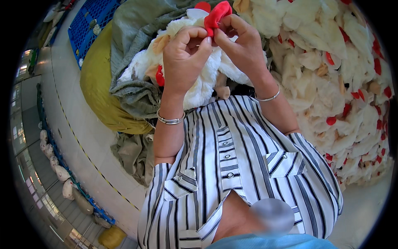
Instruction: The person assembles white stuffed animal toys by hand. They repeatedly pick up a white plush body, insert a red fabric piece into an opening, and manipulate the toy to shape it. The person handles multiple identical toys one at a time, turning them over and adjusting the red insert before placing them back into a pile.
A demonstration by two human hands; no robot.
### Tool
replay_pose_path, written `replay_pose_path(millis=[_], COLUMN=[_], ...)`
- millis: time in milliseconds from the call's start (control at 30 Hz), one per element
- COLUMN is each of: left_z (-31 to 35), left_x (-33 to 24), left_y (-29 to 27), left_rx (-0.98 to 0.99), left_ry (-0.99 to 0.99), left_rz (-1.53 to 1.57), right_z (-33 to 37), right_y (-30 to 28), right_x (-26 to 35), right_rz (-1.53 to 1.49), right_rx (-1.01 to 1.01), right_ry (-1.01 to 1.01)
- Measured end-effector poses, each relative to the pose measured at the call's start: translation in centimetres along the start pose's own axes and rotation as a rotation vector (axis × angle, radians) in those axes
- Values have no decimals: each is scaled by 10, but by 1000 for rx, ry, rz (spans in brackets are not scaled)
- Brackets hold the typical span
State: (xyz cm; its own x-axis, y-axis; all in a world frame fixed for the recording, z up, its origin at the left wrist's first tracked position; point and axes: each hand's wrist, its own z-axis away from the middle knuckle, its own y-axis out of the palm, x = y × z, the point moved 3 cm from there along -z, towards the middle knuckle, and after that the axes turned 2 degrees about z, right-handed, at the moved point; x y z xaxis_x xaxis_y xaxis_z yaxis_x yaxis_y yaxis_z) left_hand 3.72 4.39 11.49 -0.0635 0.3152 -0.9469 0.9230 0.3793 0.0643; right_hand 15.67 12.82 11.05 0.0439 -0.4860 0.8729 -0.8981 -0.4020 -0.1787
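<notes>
A small red fabric piece is pinched between both my hands, above a heap of white plush. My left hand grips its lower left edge between thumb and fingertips. My right hand holds its right side, thumb and index finger pressed together. Beneath my hands lies a white plush skin with beige and red parts, partly hidden by my forearms. Another red piece shows on the plush beside my left wrist.
A large pile of white plush skins with red bits rises on the right. An olive sack and grey-green cloth lie on the left. Behind them is a blue plastic pallet. A yellow-black line crosses the floor.
</notes>
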Motion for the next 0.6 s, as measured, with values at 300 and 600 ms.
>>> replay_pose_path(millis=[300, 600], left_z=[-6, -9], left_x=[-5, -7], left_y=[-14, -17], left_rx=[-113, 24], left_ry=[-81, 86], left_rz=[-73, -98], right_z=[2, -8], right_y=[-1, -10], right_x=[-12, 6], right_rz=[-315, -410], right_rx=[208, 263], right_ry=[236, 170])
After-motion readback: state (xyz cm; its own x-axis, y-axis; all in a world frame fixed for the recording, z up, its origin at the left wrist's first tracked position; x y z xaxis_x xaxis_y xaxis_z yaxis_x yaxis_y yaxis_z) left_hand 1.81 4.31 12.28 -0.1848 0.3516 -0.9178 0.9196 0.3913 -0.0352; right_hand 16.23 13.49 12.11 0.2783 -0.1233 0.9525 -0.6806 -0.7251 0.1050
